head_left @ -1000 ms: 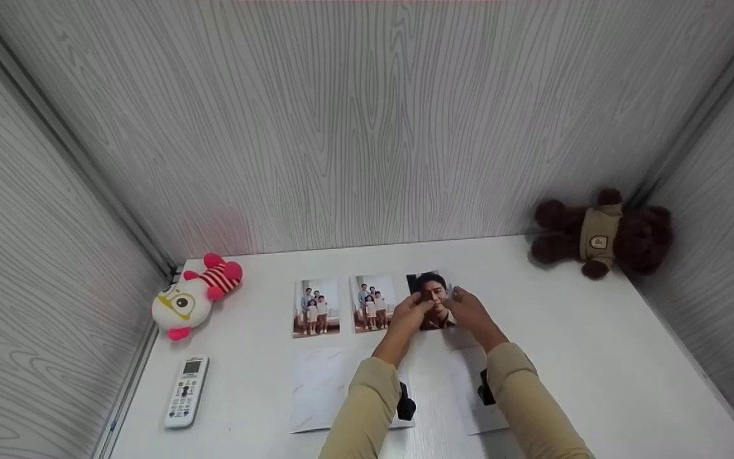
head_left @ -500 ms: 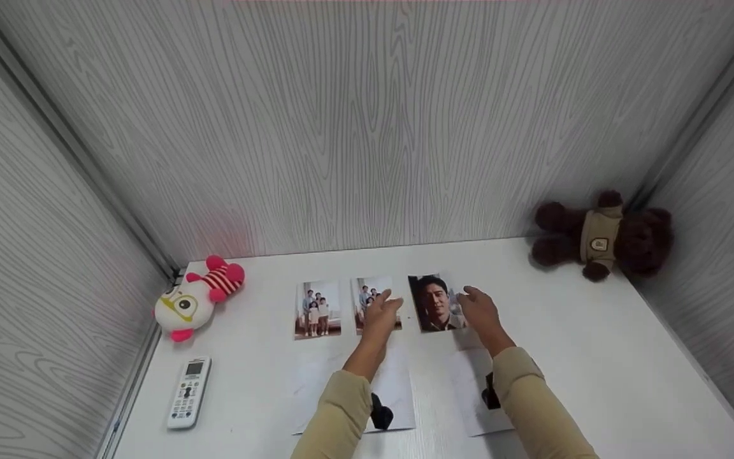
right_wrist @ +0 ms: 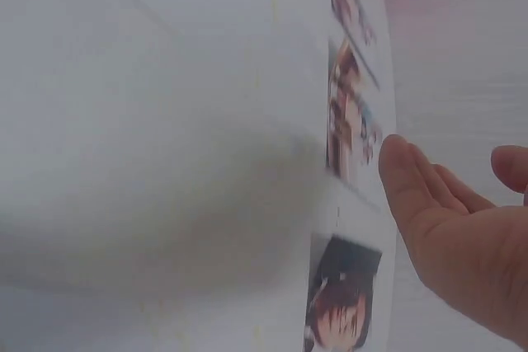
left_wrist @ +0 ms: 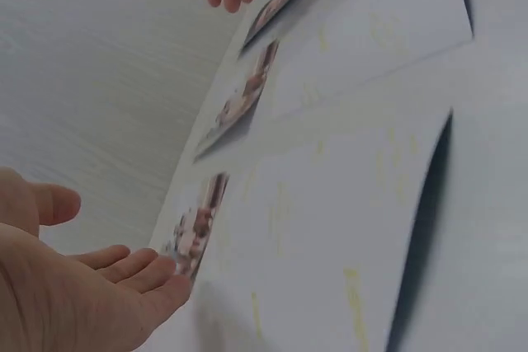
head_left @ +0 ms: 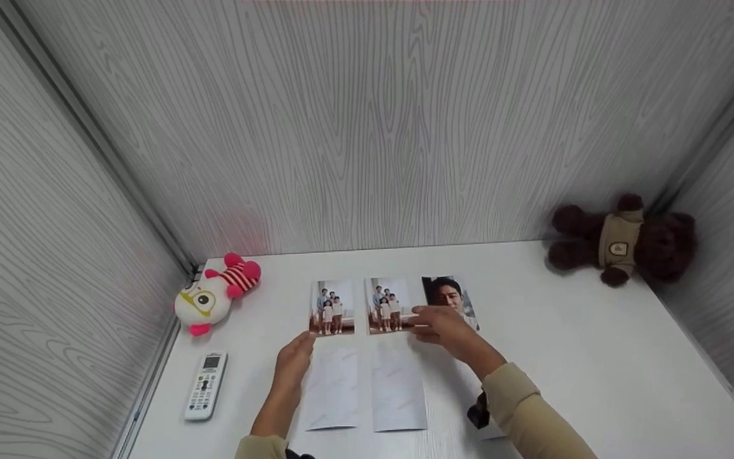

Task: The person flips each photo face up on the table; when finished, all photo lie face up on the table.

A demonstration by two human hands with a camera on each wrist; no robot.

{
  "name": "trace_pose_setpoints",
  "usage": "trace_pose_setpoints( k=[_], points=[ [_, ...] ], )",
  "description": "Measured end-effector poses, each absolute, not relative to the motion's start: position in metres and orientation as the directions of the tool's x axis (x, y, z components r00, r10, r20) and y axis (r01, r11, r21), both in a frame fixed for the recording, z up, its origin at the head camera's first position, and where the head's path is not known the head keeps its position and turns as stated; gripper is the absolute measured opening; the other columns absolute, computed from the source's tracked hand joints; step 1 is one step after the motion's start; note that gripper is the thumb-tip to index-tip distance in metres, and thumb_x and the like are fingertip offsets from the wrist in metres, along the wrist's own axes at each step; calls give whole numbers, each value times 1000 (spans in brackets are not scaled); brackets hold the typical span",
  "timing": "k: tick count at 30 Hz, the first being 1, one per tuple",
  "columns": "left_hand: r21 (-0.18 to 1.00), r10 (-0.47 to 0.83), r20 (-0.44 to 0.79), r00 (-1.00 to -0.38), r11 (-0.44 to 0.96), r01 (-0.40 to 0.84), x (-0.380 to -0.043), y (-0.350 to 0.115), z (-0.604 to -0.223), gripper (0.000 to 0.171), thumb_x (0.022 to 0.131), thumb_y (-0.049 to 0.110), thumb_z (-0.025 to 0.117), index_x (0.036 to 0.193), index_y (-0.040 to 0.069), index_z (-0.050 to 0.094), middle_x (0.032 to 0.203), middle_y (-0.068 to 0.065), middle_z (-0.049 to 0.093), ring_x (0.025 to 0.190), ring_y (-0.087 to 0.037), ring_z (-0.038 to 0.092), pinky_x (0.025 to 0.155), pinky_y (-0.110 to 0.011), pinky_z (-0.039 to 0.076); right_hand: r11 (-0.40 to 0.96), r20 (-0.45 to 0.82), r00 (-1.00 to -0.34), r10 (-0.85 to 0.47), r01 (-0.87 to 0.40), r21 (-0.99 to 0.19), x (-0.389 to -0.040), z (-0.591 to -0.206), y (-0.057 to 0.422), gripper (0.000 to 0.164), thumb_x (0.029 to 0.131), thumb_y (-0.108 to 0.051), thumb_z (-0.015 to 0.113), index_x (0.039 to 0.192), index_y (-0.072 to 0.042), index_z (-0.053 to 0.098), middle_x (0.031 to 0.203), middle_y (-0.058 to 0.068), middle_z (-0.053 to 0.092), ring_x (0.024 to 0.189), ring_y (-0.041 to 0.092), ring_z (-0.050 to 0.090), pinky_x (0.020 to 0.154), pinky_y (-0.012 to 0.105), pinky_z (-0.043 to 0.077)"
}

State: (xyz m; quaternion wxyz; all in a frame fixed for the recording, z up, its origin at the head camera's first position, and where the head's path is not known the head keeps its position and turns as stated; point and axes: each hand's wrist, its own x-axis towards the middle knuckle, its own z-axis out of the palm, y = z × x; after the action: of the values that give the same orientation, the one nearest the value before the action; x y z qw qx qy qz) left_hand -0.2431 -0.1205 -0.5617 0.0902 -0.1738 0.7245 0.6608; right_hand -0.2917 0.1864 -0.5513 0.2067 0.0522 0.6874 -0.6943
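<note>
Three photos lie in a row on the white table: a left family photo (head_left: 332,306), a middle family photo (head_left: 387,303) and a portrait photo (head_left: 446,293) of one person. Near the lower left corner of the left family photo is my left hand (head_left: 293,363), its fingers extended and holding nothing. My right hand (head_left: 453,335) reaches over the lower part of the portrait photo, fingertips by the right edge of the middle one; contact cannot be made out. In the left wrist view, the left hand (left_wrist: 91,286) has its palm turned up.
Below the photos lie white paper sheets, a left sheet (head_left: 332,389) and a middle sheet (head_left: 399,390); a third is mostly behind the right arm. A white remote control (head_left: 206,386) and a plush toy (head_left: 214,296) lie at left. A brown teddy bear (head_left: 622,241) lies at the back right.
Both hands have come off the portrait photo, which stays on the table. My left hand has moved left to the left family photo; my right hand has shifted left toward the middle one.
</note>
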Motion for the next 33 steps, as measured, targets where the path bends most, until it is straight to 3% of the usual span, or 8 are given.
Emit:
trace_pose_setpoints(
  k=[7,15,24,33],
  points=[
    [867,-86,-481,-872,103,-488,-220,-152,-569,65,108,32,38,155,-11,24,161,-34,23,150,-49,24,123,-57,24,-26,-403,-840,-364,442,-897,-264,-563,136,50,107,-20,47,146,11,42,142,31,54,127,39,61,105,42,53],
    [815,17,-573,-820,-97,-571,-211,-165,-565,69,109,35,38,155,-13,20,156,-39,27,145,-53,32,118,-58,35,-61,-490,-776,-396,555,-829,-248,-571,109,54,105,-20,52,148,11,39,144,32,52,130,39,59,106,44,52],
    [816,58,-563,-824,-115,-566,-209,-159,-566,71,108,37,39,153,-14,22,154,-40,29,143,-54,35,116,-58,36,-78,-516,-768,-379,582,-810,-242,-571,100,60,106,-19,50,153,11,28,151,39,39,138,46,48,110,50,48],
    [810,53,-574,-817,-105,-576,-207,-158,-566,71,107,39,39,153,-13,24,154,-39,32,143,-52,37,116,-58,38,-80,-525,-758,-388,595,-800,-239,-571,91,60,105,-20,52,152,11,30,149,38,42,136,46,51,106,49,52]
  ],
)
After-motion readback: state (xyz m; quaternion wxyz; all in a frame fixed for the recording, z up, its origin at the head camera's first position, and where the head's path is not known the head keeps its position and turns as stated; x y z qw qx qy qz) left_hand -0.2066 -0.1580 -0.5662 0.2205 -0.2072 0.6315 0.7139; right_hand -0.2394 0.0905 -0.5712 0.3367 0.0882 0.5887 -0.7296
